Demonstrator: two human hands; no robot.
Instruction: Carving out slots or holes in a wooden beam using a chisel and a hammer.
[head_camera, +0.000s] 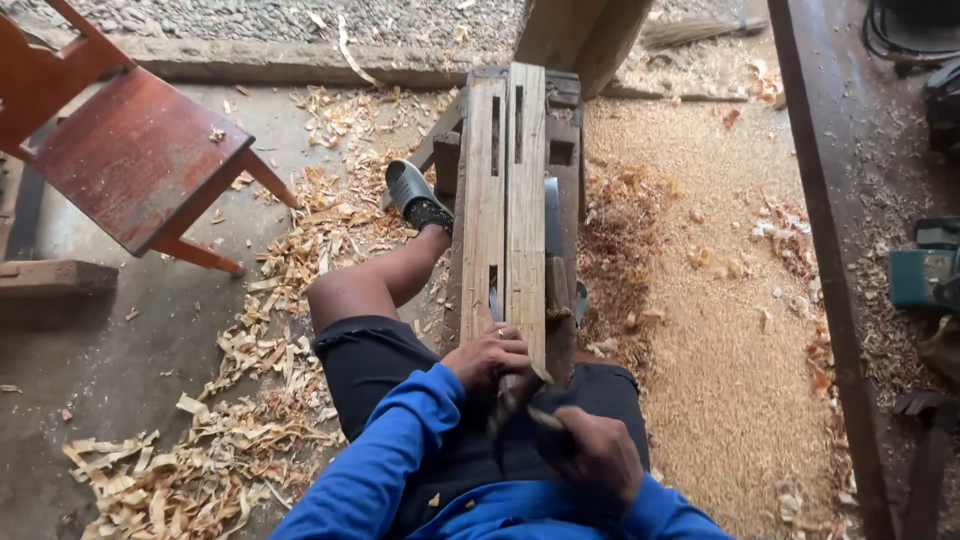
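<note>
Head view: the person sits astride a narrow wooden bench (560, 190), looking down along it. Two long slotted planks (505, 200) lie side by side on the bench, running away from the body, their near ends just in front of the lap. The left hand (488, 357) rests on the near end of the planks, fingers curled over the wood, its grip closed on them. The right hand (592, 452) sits lower and closer to the body, its grip closed around a tool (525, 400) that is blurred, so its kind cannot be told. The left leg stretches beside the bench, with a grey shoe (412, 190) on the foot. Wood shavings (250, 400) litter the floor at left, sawdust (720, 330) at right. A red chair (130, 155) stands at upper left.
</note>
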